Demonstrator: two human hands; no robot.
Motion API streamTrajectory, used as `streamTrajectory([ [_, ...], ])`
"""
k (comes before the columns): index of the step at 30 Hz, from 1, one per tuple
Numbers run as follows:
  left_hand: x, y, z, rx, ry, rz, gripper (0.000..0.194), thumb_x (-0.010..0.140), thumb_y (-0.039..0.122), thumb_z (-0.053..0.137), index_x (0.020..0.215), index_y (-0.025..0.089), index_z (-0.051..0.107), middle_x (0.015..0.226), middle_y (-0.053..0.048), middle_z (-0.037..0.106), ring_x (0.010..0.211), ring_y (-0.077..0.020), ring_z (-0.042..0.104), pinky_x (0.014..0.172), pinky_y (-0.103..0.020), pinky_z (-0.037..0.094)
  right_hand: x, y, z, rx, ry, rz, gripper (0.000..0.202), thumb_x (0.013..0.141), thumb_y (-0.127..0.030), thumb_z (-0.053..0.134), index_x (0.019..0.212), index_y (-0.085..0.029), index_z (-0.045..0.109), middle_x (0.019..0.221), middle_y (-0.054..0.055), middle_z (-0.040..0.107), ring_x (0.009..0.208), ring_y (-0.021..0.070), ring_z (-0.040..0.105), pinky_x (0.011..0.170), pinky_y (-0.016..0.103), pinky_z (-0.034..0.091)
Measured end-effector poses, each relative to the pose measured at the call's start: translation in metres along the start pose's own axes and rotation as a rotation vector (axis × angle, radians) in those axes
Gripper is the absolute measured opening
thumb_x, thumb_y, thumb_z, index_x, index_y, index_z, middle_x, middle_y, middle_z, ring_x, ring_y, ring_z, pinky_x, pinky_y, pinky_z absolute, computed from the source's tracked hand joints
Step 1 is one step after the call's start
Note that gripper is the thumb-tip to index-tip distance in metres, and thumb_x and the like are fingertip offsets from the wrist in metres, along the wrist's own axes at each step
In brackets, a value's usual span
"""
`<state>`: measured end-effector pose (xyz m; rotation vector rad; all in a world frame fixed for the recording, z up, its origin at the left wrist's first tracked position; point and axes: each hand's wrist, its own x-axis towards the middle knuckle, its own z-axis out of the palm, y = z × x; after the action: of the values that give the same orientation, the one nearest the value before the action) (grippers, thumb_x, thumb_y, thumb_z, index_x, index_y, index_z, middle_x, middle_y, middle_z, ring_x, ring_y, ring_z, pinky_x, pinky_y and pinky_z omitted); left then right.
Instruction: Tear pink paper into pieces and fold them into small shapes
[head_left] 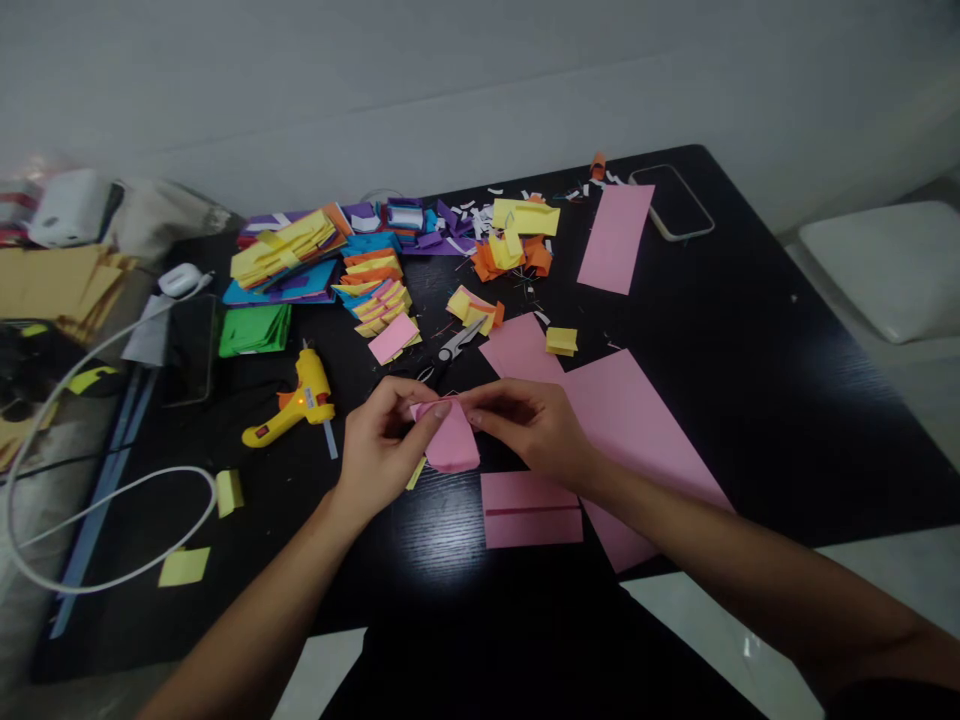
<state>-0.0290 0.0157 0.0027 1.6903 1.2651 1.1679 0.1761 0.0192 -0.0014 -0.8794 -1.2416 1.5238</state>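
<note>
A small folded pink paper (453, 440) is held between both hands near the table's front edge. My left hand (386, 440) pinches its upper left part, thumb on top. My right hand (529, 425) pinches its upper right corner between thumb and fingers. Just beyond the hands lie scissors (459, 342) with grey blades, their handles partly hidden. A creased pink sheet (532, 525) lies below my right hand, and a large pink sheet (637, 430) runs under my right forearm. To the left rests a yellow glue gun (300, 400).
Stacks of folded coloured paper (375, 285) and paper scraps (465, 220) lie at the back. A phone (675, 203) is beside a pink strip (616, 238) at the back right. A white cable (112, 580) loops on the left. A white stool (889, 265) stands right of the table.
</note>
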Motion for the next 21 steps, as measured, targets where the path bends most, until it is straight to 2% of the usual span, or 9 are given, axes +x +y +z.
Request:
streamTrajectory([
  [4,0.0004,-0.0007,0.0014,-0.031,0.026,-0.001,0.012,0.090,0.025,0.079,0.095,0.020,0.068,0.075,0.002,0.066,0.060,-0.0097,0.055,0.054,-0.020,0.045,-0.0007,0.0017,0.0008,0.025,0.000,0.018,0.019,0.087,-0.023,0.080,0.106,-0.024,0.082,0.105,0.003,0.083,0.100,0.0184,0.078,0.095,0.034,0.064],
  [9,0.0008,0.0021,0.0039,-0.033,0.033,0.029,0.012,0.090,0.022,0.078,0.095,0.019,0.068,0.076,0.002,0.068,0.062,-0.0091,0.058,0.055,-0.019,0.047,-0.0031,0.0067,0.0010,-0.019,0.036,0.063,0.031,0.081,-0.027,0.088,0.111,-0.026,0.081,0.097,0.001,0.081,0.090,0.0164,0.077,0.086,0.030,0.064],
  [14,0.0011,0.0057,0.0038,-0.010,0.035,0.053,0.011,0.089,0.020,0.078,0.093,0.019,0.068,0.077,0.002,0.071,0.064,-0.0088,0.062,0.058,-0.018,0.049,-0.0037,0.0079,0.0015,-0.071,0.058,0.024,0.027,0.082,-0.026,0.086,0.109,-0.026,0.082,0.094,0.001,0.081,0.087,0.0154,0.077,0.084,0.029,0.064],
  [21,-0.0004,0.0045,0.0009,0.049,0.013,0.054,0.012,0.092,0.020,0.076,0.103,0.021,0.075,0.089,0.000,0.078,0.075,-0.0109,0.070,0.068,-0.020,0.055,-0.0029,0.0068,0.0030,-0.093,0.070,-0.027,0.022,0.084,-0.027,0.084,0.106,-0.026,0.084,0.099,0.002,0.084,0.090,0.0178,0.079,0.086,0.033,0.066],
])
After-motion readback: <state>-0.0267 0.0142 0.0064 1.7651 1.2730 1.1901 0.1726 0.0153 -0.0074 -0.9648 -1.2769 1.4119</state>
